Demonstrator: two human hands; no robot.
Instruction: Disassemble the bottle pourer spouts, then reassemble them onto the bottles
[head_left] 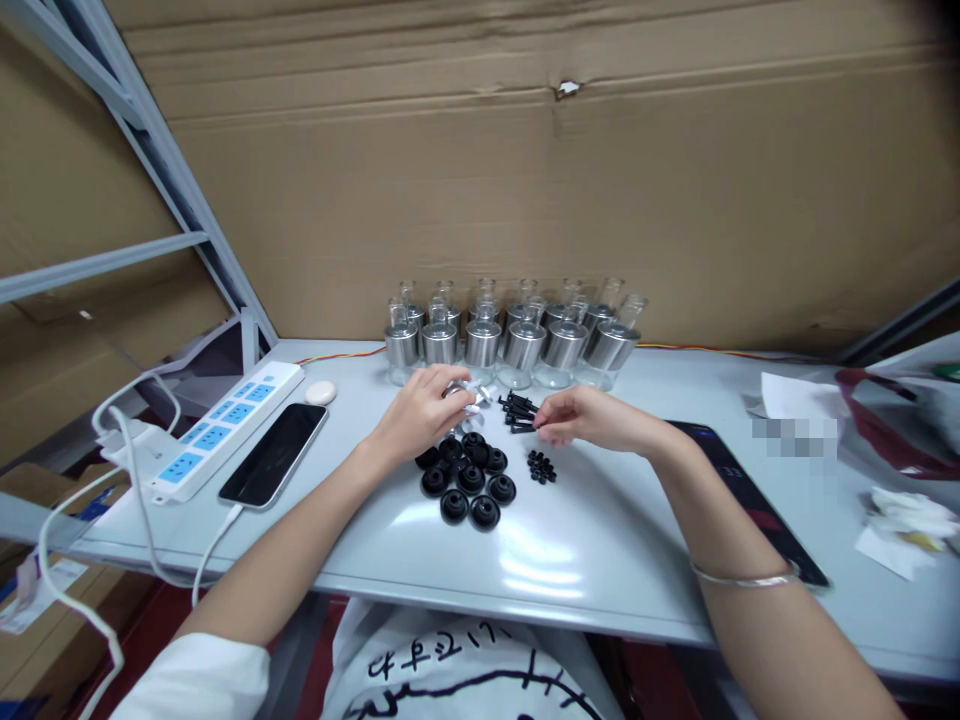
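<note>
Left hand: reaches over small white and silvery parts, palm down, grip partly curled; cannot tell whether anything is held, with the fingertips overlapping the parts.
Right hand: comes in from the other side, grip nearly closed at the ends of slim black rod-shaped pieces; cannot tell whether one is pinched or only touched.
Small parts: lie loose on the pale grey bench, the white and silvery ones just left of the black rods.
Black rings: tiny, clustered just below the right hand.
Black round flanged caps: grouped on the near side of the left hand, left of the rings.
Clear glass bottles with brushed-metal bands: stand in two rows beyond both hands, before a brown cardboard sheet.
Shirt writing: black brush-like characters above a thick black line on white cloth; cannot be read with certainty.
Phone: black-screened, beside a white power strip with blue socket panels.
Dark flat slab: partly under the right forearm, with faint display marks too small to read.
White paper: lies at far right, partly covered by a pixelated patch.
</note>
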